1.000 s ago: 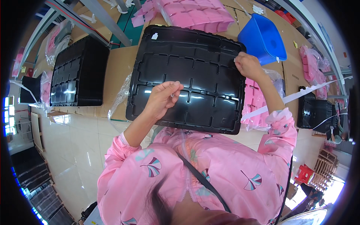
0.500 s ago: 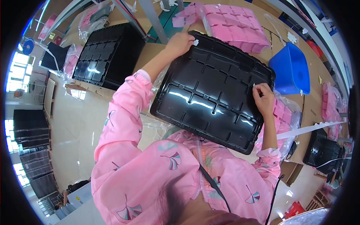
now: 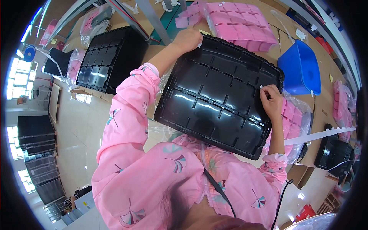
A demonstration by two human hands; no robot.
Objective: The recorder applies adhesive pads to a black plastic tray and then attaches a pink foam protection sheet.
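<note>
In front of my body, a large black plastic tray (image 3: 218,96) lies tilted, its ribbed surface facing up. At its far left corner my left hand (image 3: 188,40) is closed on the rim. A bit of white sticker shows under those fingertips. Over the tray's right side my right hand (image 3: 272,101) is closed in a pinch, fingertips down near the surface. From that pinch sticks out a small white sticker (image 3: 261,86). How far it touches the tray I cannot tell.
A stack of black trays (image 3: 111,57) stands at left. Pink trays in plastic wrap (image 3: 241,25) lie beyond the tray. A blue bin (image 3: 301,69) stands at right, with a white strip (image 3: 318,135) nearer me. Metal posts (image 3: 153,21) rise at the back.
My left hand has shifted slightly at the tray corner and now covers most of the white sticker there. My right hand keeps its pinch in nearly the same place over the tray.
</note>
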